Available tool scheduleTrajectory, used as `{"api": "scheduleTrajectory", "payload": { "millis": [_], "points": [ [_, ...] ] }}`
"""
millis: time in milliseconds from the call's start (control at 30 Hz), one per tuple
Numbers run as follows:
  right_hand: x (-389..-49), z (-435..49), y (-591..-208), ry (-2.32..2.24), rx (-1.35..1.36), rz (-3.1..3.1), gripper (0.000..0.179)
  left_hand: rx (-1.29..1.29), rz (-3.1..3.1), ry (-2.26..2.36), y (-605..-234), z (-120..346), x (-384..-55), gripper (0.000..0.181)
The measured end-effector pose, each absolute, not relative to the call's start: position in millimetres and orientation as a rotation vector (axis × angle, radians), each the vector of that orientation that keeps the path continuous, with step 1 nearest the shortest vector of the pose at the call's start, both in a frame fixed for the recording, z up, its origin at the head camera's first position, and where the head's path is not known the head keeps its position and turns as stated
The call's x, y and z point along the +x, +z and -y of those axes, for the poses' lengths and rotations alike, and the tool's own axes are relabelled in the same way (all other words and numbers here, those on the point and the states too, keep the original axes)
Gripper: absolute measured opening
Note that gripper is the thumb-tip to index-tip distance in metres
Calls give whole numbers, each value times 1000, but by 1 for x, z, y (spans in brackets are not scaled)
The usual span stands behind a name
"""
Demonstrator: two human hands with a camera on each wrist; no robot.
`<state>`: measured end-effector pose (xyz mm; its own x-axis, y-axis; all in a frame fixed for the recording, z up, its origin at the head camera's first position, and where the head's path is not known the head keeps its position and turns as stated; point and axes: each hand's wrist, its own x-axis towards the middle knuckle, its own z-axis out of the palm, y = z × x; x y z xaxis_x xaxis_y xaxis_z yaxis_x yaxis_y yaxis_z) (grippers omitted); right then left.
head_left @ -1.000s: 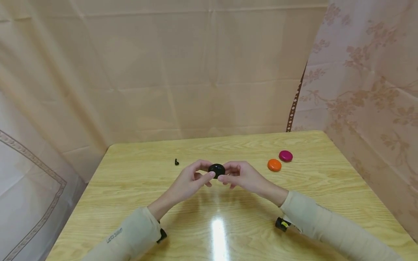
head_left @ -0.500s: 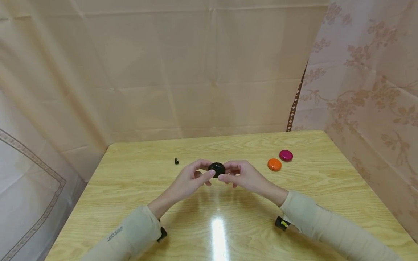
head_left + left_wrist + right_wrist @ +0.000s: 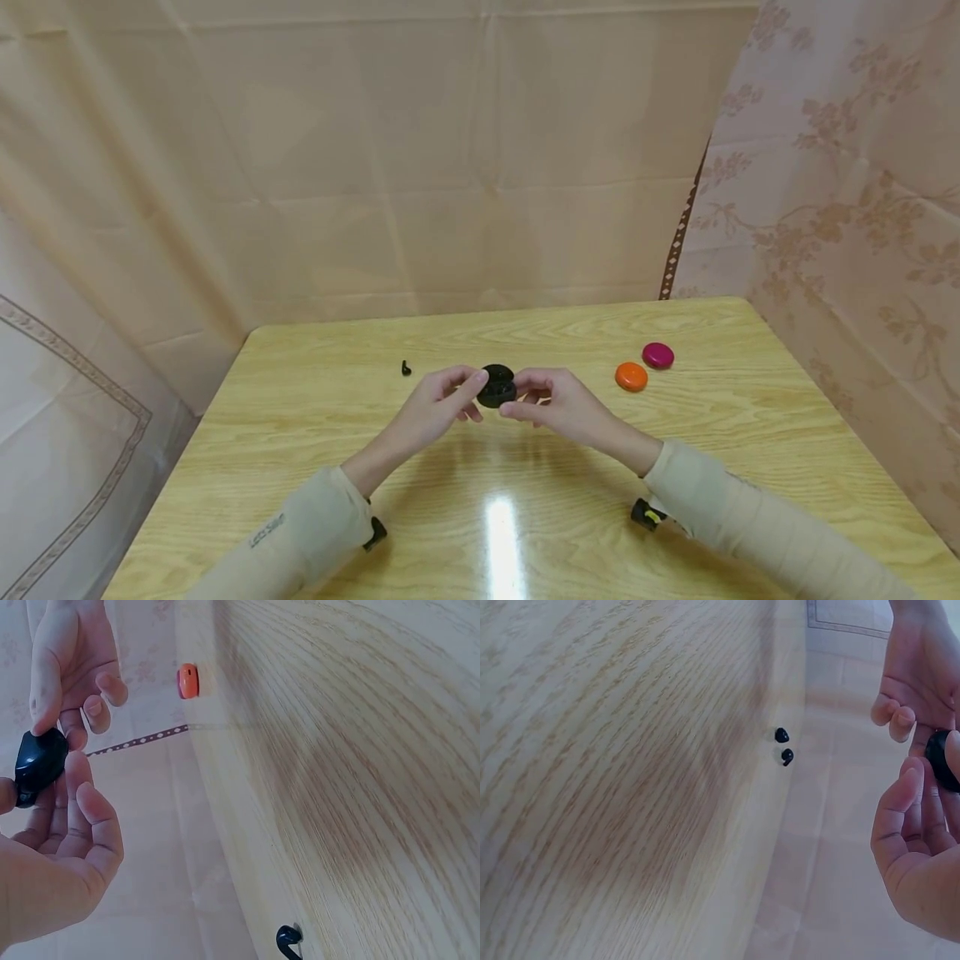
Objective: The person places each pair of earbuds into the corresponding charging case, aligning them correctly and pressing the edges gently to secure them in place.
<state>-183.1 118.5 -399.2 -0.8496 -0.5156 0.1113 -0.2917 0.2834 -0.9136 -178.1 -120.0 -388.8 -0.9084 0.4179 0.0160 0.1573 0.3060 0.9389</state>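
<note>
A glossy black earbud case point(image 3: 497, 394) is held above the table between both hands, its lid tilted up and its dark inside facing the head camera. My left hand point(image 3: 432, 408) pinches its left side, thumb at the raised lid. With thumb and fingers, my right hand point(image 3: 558, 404) grips the lower right side. In the left wrist view the case point(image 3: 41, 759) shows its smooth outer shell. One black earbud point(image 3: 406, 367) lies on the table left of the hands. Whether anything sits inside the case is too small to tell.
An orange round case point(image 3: 632, 377) and a magenta one point(image 3: 658, 356) lie on the wooden table point(image 3: 300, 467) at the right. Curtains point(image 3: 375, 167) hang behind the table's far edge. The right wrist view shows two small black shapes point(image 3: 781, 735) near that edge.
The black case has gone from closed to open, with its lid swung up. My left thumb has moved up from the case's front to the lid; the right hand holds nearly still.
</note>
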Motion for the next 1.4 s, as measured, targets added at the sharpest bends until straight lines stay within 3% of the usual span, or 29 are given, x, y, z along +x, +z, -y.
{"api": "scheduleTrajectory", "payload": {
  "millis": [667,1000,1400],
  "points": [
    [-180,-121,-400,-1641,-641,-2268,26,558,-2433,1534,-385,136,-186,41],
    [-181,-121,-400,-1630,-612,-2266,27,563,-2539,1488,-390,164,-204,32],
    [-181,-121,-404,-1653,-604,-2230,30,932,-2843,690,-413,189,-217,64]
  ]
}}
